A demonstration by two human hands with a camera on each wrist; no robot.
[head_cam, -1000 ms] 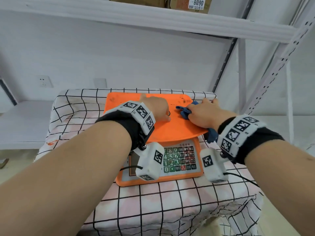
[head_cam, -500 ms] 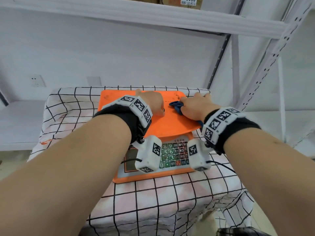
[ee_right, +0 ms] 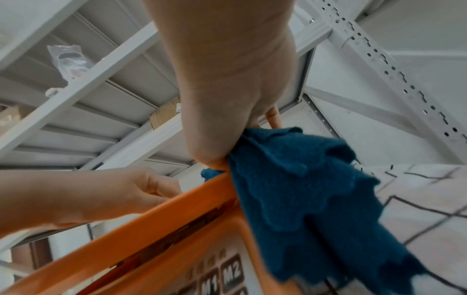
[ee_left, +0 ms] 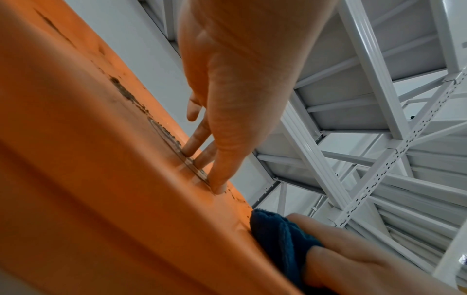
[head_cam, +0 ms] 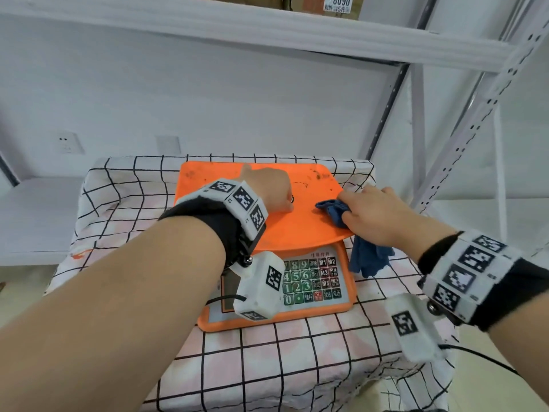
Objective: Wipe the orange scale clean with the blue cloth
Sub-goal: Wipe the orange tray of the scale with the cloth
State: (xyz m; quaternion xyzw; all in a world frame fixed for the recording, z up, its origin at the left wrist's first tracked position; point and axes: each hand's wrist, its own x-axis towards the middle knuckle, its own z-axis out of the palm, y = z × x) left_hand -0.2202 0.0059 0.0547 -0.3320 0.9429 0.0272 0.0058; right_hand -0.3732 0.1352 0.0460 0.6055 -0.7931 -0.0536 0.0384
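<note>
The orange scale (head_cam: 297,230) stands on a checked tablecloth, its keypad (head_cam: 312,278) facing me. Dark dirt specks (head_cam: 318,175) mark the far part of its platter (ee_left: 101,159). My left hand (head_cam: 267,191) rests on the platter's middle, its straight fingertips (ee_left: 215,179) pressing the surface. My right hand (head_cam: 374,215) grips the blue cloth (head_cam: 332,211) and presses it on the platter's right side. The loose end of the cloth (ee_right: 303,189) hangs over the platter's rim (ee_right: 151,219) beside the keypad. In the left wrist view the right hand's fingers (ee_left: 353,249) curl over the cloth (ee_left: 278,235).
The tablecloth (head_cam: 267,367) covers a small stand with a drop at its front and right. White metal shelving uprights (head_cam: 475,114) rise close on the right. A shelf (head_cam: 267,28) with cardboard boxes runs overhead. A low white ledge (head_cam: 35,215) lies to the left.
My right hand has slid the cloth from the platter's far right back toward me along the right side. The left hand stays pressed on the platter.
</note>
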